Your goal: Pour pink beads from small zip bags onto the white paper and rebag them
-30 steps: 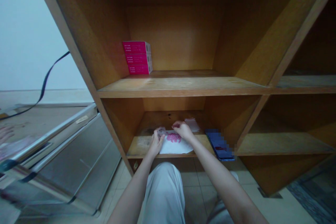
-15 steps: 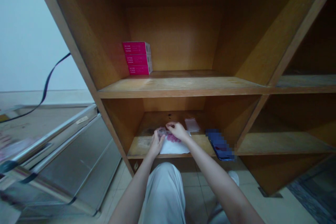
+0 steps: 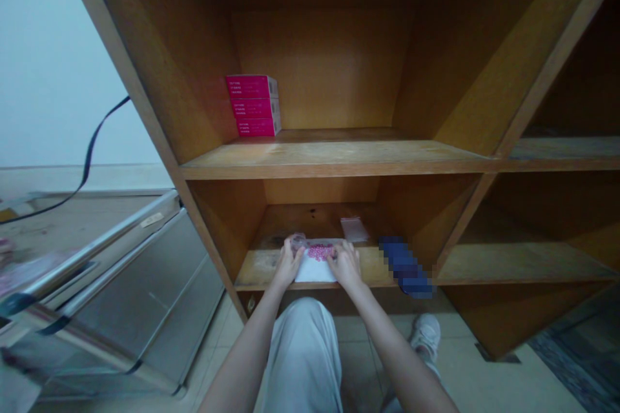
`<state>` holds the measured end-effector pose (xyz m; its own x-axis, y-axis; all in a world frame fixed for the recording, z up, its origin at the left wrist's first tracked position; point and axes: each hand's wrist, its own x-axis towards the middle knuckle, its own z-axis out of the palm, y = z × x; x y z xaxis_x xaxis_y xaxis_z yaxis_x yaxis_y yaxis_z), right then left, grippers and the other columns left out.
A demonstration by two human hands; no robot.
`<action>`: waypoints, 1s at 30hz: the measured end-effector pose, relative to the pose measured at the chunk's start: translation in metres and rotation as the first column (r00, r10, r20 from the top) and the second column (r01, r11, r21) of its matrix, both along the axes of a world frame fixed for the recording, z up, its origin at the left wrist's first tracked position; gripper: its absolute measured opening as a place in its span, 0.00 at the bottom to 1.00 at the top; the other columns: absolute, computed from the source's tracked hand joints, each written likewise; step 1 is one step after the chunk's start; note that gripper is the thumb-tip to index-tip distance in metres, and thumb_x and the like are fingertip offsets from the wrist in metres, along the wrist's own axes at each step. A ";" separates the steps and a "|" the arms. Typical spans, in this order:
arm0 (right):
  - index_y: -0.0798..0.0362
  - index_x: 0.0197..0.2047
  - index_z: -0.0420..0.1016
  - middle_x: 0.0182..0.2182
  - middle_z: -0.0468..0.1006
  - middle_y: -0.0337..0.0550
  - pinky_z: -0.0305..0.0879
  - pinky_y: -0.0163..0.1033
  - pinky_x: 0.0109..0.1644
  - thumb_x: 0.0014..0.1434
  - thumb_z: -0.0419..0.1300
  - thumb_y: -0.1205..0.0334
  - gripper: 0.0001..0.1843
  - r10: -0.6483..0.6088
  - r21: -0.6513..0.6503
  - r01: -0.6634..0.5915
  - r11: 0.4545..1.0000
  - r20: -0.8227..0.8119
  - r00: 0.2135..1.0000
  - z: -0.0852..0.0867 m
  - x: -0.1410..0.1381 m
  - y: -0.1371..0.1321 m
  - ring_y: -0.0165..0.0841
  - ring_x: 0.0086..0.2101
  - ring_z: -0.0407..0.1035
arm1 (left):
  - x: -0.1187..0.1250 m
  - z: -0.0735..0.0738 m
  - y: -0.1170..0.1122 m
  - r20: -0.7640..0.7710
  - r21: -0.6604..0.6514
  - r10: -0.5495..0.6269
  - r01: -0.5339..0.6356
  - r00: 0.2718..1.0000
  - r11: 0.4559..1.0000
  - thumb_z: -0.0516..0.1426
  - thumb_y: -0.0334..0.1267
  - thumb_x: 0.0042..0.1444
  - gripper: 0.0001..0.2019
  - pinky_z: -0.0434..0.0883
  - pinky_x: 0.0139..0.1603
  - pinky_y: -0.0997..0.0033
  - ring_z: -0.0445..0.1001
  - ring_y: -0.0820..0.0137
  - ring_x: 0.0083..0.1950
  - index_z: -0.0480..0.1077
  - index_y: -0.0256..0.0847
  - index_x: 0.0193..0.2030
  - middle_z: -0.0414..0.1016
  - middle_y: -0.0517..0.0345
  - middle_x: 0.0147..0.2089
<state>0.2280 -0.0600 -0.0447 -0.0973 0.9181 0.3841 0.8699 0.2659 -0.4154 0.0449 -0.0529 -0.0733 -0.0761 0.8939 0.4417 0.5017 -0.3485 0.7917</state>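
Moved toward four o'clock since half a second ago, the bare right hand (image 3: 345, 262) rests bent-fingered at three o'clock of the small round pink pieces (image 3: 320, 252), heaped on a flat white sheet (image 3: 314, 272); whether it pinches any, I cannot tell; at nine o'clock, the bare left hand (image 3: 289, 261) grips crinkled clear plastic (image 3: 298, 241).
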 end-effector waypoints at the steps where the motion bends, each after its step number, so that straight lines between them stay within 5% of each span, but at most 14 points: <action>1: 0.54 0.28 0.68 0.37 0.69 0.49 0.52 0.40 0.43 0.54 0.51 0.59 0.09 -0.009 -0.018 0.009 1.000 0.014 1.000 -0.002 0.000 -0.002 0.39 0.42 0.59 | 0.000 0.000 0.000 0.002 0.002 -0.001 0.001 1.000 1.000 0.49 0.44 0.53 0.20 0.59 0.51 0.59 0.64 0.64 0.51 0.55 0.40 0.52 0.64 0.46 0.51; 16: 0.53 0.28 0.71 0.38 0.70 0.50 0.53 0.41 0.43 0.52 0.53 0.63 0.07 -0.056 -0.066 0.055 0.996 -0.018 0.998 -0.014 0.000 -0.004 0.40 0.43 0.60 | 0.001 0.001 0.000 0.025 0.014 -0.021 0.021 0.999 1.000 0.49 0.43 0.54 0.20 0.60 0.51 0.58 0.64 0.65 0.51 0.54 0.40 0.52 0.64 0.47 0.50; 24: 0.54 0.29 0.72 0.31 0.72 0.48 0.55 0.39 0.44 0.53 0.52 0.56 0.12 -0.036 0.053 0.057 0.997 -0.337 0.941 0.024 -0.021 0.027 0.37 0.38 0.63 | 0.001 0.000 0.000 -0.003 0.000 0.003 -0.003 1.000 1.000 0.48 0.44 0.54 0.20 0.60 0.51 0.60 0.64 0.65 0.51 0.54 0.40 0.52 0.64 0.46 0.51; 30: 0.54 0.29 0.73 0.33 0.74 0.46 0.56 0.37 0.46 0.52 0.54 0.57 0.11 0.073 0.035 -0.065 0.997 -0.346 0.935 0.039 -0.053 0.038 0.36 0.40 0.64 | 0.001 -0.001 0.001 -0.036 0.023 0.005 -0.004 0.999 1.000 0.48 0.44 0.54 0.20 0.60 0.51 0.61 0.64 0.65 0.50 0.53 0.39 0.52 0.64 0.46 0.49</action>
<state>0.1752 -0.0223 -0.0061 -0.0168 0.9045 0.4262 0.6520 0.3331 -0.6812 0.0459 -0.0519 -0.0741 -0.0635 0.8834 0.4643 0.5311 -0.3640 0.7651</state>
